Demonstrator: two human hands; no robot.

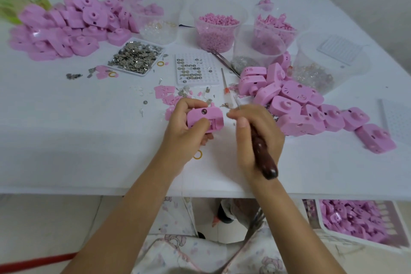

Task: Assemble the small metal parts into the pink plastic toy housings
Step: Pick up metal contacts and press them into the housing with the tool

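Note:
My left hand (184, 127) grips a pink toy housing (205, 118) just above the white table, its open side with a dark round part facing up. My right hand (255, 135) is closed around a dark brown tool handle (263, 155); its thin metal tip points up and left, close to the housing's right edge. Small metal parts (135, 56) fill a white tray at centre left. More loose metal bits (184, 92) lie just beyond my hands.
Piles of pink housings lie at back left (64, 26) and right (311, 109). Clear tubs (216, 29) hold pink pieces. A white grid tray (196, 69), tweezers (224, 60) and a small screwdriver (225, 87) sit mid-table. A basket of housings (353, 220) is below the table edge.

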